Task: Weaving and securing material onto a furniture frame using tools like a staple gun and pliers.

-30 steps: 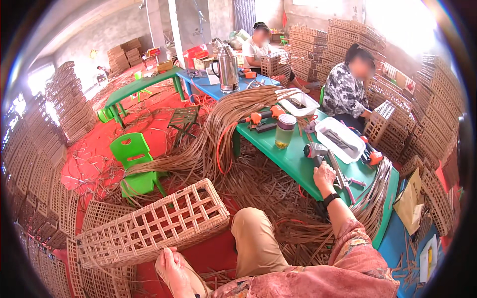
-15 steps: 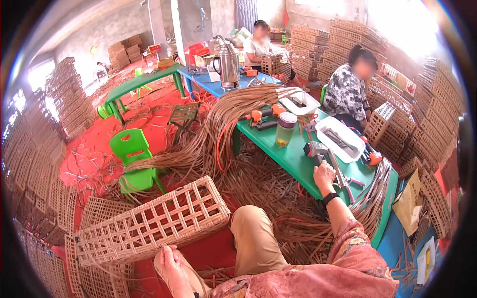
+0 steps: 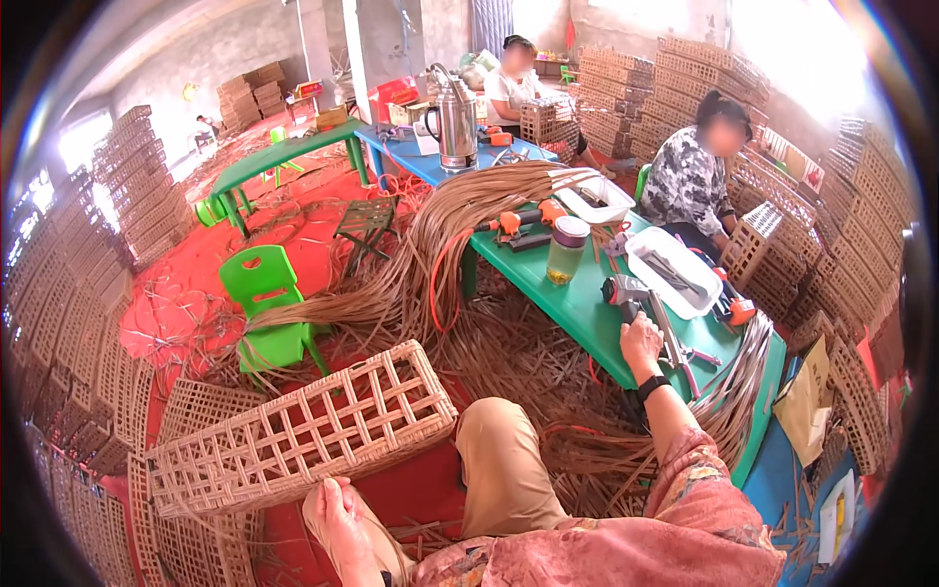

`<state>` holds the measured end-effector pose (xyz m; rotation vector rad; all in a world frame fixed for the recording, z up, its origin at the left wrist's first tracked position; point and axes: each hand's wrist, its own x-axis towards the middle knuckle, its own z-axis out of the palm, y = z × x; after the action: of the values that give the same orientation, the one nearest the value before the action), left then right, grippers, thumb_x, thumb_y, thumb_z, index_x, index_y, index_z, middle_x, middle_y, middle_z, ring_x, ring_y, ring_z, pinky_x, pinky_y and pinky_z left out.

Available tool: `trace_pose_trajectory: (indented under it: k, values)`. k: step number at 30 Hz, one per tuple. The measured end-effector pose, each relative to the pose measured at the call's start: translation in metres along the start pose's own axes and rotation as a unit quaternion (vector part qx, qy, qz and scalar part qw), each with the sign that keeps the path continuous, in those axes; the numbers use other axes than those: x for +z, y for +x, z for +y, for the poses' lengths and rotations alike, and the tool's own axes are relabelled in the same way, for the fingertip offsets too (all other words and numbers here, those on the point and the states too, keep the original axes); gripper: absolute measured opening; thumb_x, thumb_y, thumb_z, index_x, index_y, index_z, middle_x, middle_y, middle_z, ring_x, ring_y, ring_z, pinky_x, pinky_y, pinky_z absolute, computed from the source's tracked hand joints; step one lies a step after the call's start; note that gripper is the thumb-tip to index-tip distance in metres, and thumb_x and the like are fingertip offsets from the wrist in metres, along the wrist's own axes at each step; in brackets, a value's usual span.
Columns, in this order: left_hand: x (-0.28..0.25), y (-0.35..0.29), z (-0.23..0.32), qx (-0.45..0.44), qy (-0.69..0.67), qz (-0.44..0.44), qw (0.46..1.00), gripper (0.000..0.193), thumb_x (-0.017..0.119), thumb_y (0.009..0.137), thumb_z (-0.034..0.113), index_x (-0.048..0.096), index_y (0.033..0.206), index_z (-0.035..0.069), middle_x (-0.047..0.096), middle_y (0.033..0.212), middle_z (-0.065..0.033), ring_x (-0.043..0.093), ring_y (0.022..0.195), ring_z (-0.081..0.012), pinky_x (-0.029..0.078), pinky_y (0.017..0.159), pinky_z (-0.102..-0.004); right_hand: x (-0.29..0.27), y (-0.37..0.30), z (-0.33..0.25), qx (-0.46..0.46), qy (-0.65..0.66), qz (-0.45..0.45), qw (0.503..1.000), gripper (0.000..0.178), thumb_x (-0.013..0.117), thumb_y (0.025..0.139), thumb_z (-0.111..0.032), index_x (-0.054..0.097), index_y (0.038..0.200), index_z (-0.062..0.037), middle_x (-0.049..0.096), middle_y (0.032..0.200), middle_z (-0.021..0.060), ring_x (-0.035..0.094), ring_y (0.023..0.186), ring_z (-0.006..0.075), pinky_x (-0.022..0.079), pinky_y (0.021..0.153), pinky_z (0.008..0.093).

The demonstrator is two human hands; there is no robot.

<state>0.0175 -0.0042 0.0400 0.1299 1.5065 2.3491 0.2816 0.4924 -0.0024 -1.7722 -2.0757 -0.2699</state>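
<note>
A long woven rattan basket [image 3: 303, 430] lies tilted across my left knee, its open lattice side facing up. At its near lower edge my left hand [image 3: 344, 519] is closed, fingertips pinched against the rim. My right hand [image 3: 641, 342] reaches out to the green table [image 3: 543, 303] and wraps around the handle of a staple gun [image 3: 657, 311]. The tool's silver-grey body points away from me, and part of its grip is hidden by my fingers. Beside it stand a white plastic tray [image 3: 675, 272] with metal strips and a lidded jar of yellowish liquid [image 3: 565, 252].
Bundles of brown rattan strips [image 3: 440, 235] drape over the table and floor. An orange-black air tool [image 3: 523, 220] lies on the table's far part. A green chair [image 3: 264, 293] stands left. Two co-workers sit beyond, among tall basket stacks [image 3: 709, 88]. Strip scraps litter the floor.
The view has shifted very slightly. Both hands keep their holds, on the basket's edge and on the staple gun's handle.
</note>
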Motion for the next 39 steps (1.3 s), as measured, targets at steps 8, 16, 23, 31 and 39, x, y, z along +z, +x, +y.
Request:
trace_pose_trajectory:
  k: [8,16,23,31,39]
  values:
    - [0.001,-0.003,0.002,-0.001,0.002,0.002,1.0,0.027,0.052,0.098,0.026,0.056,0.084,0.002,0.037,0.057,0.0051,0.03,0.046,-0.0033,0.022,0.042,-0.0202,-0.003,0.0,-0.003,0.006,-0.003,-0.006,1.0,0.036,0.059,0.083,-0.03,0.054,0.105,-0.0014,0.064,0.097,0.0165,0.061,0.095,0.0325,0.045,0.085,0.0447]
    - [0.004,-0.006,0.006,-0.002,0.007,0.006,1.0,0.027,0.051,0.098,0.025,0.056,0.084,0.003,0.038,0.057,0.0051,0.032,0.046,-0.0033,0.024,0.042,-0.0199,-0.006,0.001,-0.004,0.014,0.003,-0.024,1.0,0.036,0.058,0.084,-0.029,0.054,0.106,-0.0013,0.063,0.099,0.0172,0.06,0.097,0.0329,0.044,0.087,0.0446]
    - [0.004,-0.007,0.009,-0.004,0.018,0.008,1.0,0.027,0.051,0.098,0.025,0.056,0.083,0.003,0.038,0.058,0.0047,0.033,0.046,-0.0036,0.025,0.043,-0.0197,-0.006,-0.001,-0.005,0.007,0.003,-0.018,1.0,0.036,0.058,0.084,-0.03,0.055,0.107,-0.0015,0.063,0.1,0.0169,0.061,0.097,0.0327,0.043,0.087,0.0443]
    - [-0.001,-0.004,0.006,-0.005,0.019,0.0,1.0,0.028,0.052,0.097,0.026,0.056,0.083,0.003,0.037,0.057,0.0051,0.032,0.046,-0.0034,0.025,0.043,-0.0198,-0.007,-0.001,-0.005,0.007,-0.006,-0.026,1.0,0.037,0.059,0.085,-0.031,0.054,0.106,-0.0019,0.063,0.099,0.0162,0.061,0.096,0.0322,0.044,0.086,0.0442]
    - [-0.002,-0.005,0.005,-0.009,0.018,-0.012,1.0,0.028,0.052,0.097,0.029,0.056,0.085,0.004,0.037,0.058,0.0059,0.031,0.047,-0.0028,0.024,0.043,-0.0193,-0.005,-0.001,-0.005,0.004,-0.008,-0.015,1.0,0.037,0.058,0.084,-0.03,0.054,0.107,-0.0017,0.063,0.099,0.0163,0.061,0.096,0.0323,0.044,0.086,0.0442]
